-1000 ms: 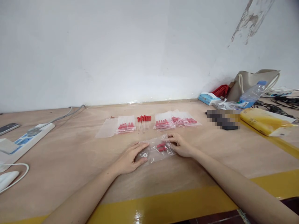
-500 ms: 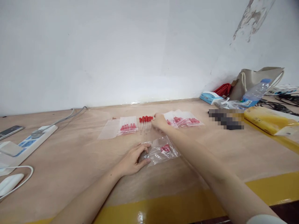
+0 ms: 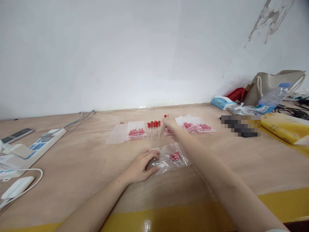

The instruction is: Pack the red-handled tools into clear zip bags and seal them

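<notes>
Several glass droppers with red bulbs (image 3: 154,125) lie side by side in a row on the table. Just right of them, my right hand (image 3: 169,122) pinches one dropper, whose red bulb (image 3: 165,116) pokes out above the fingers. My left hand (image 3: 143,166) rests with fingers and thumb apart at the left edge of a clear zip bag (image 3: 166,166). Red bulbs (image 3: 174,156) show inside that bag. Left of the row lies a small bag of red bulbs (image 3: 136,131) beside a flat bag (image 3: 116,133). More bags with red bulbs (image 3: 196,125) overlap beyond my right hand.
At the left are a power strip (image 3: 45,141), a phone (image 3: 18,135) and a white case (image 3: 18,188) with a cable. A yellow pack (image 3: 283,127), a water bottle (image 3: 274,98), a grey bag (image 3: 267,83) and a blue box (image 3: 222,102) stand at the right.
My right hand has lifted slightly away from the row with a dropper, its red bulb now sticking up. My left hand stays at the bag. The view has shifted slightly left.
</notes>
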Available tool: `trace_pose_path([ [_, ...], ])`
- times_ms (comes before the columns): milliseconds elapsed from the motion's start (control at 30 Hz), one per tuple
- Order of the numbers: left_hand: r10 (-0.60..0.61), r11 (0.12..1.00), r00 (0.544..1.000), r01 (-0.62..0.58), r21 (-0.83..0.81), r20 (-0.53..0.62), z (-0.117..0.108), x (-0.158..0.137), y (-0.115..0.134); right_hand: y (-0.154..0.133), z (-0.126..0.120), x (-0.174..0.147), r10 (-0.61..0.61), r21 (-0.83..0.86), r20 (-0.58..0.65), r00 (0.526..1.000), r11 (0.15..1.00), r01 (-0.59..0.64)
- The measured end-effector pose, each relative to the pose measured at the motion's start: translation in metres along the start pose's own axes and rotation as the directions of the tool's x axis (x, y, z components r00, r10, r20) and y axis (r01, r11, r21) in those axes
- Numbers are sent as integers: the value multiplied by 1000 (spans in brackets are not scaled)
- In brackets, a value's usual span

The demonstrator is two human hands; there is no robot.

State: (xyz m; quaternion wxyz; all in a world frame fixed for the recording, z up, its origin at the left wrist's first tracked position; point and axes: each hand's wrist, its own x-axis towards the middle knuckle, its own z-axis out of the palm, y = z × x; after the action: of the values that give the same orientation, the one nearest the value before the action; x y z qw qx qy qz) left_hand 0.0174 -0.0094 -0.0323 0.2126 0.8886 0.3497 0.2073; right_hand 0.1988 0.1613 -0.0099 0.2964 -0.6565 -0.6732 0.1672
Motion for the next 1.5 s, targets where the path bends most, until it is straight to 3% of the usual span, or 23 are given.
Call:
trace_pose_path([
  [100, 17, 999, 1000, -18, 45, 17, 0, 1, -1, 30, -28, -27, 20, 152, -103, 994, 988, -4],
  [167, 14, 998, 1000, -15, 69, 27, -1, 1, -1, 53, -44, -51, 41, 463, -214, 976, 884, 64],
  [267, -4, 996, 999, 0, 87, 42, -3, 2, 0, 82, -59, -88, 111, 658, -286, 952, 745, 111],
  [433, -5, 995, 999, 0, 96, 44, -4, 2, 0, 98, -57, -117, 176, 729, -320, 931, 673, 123],
  [700, -18, 994, 998, 12, 109, 54, -4, 1, 1, 86, -36, -129, 159, 838, -163, 974, 544, 51],
  [967, -18, 993, 999, 13, 119, 36, -3, 1, 0, 89, -41, -139, 147, 873, -98, 984, 488, 15],
  [1033, -20, 992, 999, 17, 121, 26, -3, 1, 0, 91, -41, -138, 131, 868, -42, 990, 496, -28],
  [1133, -31, 992, 999, 27, 123, 26, -3, 1, 1, 94, -39, -138, -10, 788, 60, 998, 614, -41],
  [1233, -34, 991, 999, 29, 127, 31, -3, 1, 1, 94, -39, -141, -192, 658, 122, 974, 750, 66],
  [1333, -36, 992, 999, 33, 121, 20, -2, 1, 2, 90, -39, -143, -263, 501, 99, 960, 847, 180],
  [1400, -49, 994, 999, 47, 103, 10, -2, 1, 2, 88, -38, -143, -321, 405, 58, 945, 873, 272],
  [1500, -55, 996, 998, 54, 68, 8, -2, 0, 3, 88, -40, -140, -471, 340, 76, 879, 841, 421],
])
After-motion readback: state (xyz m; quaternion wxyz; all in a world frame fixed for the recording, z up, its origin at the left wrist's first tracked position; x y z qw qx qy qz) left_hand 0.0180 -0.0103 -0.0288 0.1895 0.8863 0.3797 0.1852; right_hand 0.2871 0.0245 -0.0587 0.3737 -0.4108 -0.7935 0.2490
